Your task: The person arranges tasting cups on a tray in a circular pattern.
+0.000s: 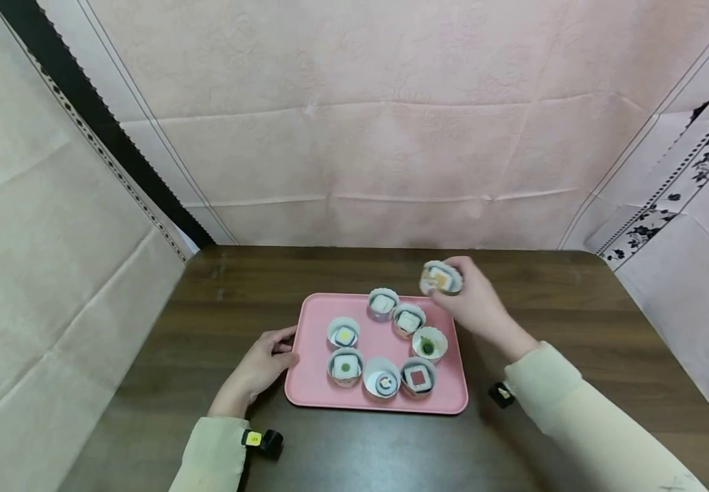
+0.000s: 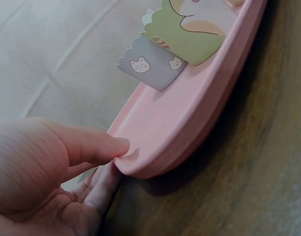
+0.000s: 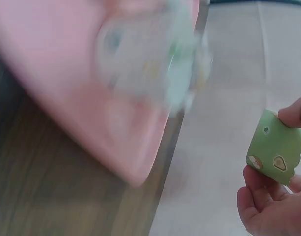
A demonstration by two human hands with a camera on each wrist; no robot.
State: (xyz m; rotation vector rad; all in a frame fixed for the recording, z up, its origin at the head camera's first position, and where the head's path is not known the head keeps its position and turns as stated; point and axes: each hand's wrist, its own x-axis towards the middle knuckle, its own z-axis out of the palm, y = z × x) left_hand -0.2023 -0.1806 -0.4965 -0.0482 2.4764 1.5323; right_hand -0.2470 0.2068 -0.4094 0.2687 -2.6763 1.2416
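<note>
My left hand [image 1: 260, 365] pinches the left edge of a pink tray [image 1: 306, 383]; in the left wrist view the thumb lies over the rim and the fingers are under it. Above the tray's far right corner, my right hand [image 1: 482, 304] grips a small paper cupcake cup [image 1: 442, 277] with a white and yellow-orange piece inside. The right wrist view shows this cup [image 3: 275, 147] as green with avocado prints, between thumb and fingers. Several similar cups stand on the tray, among them one with a green piece [image 1: 428, 344] and one with a dark red square [image 1: 418, 378].
The tray rests on a dark brown wooden table [image 1: 379, 451]. Pale cloth [image 1: 360, 137] hangs behind it and on both sides. In the right wrist view, a blurred white cup [image 3: 140, 59] stands near the tray's edge.
</note>
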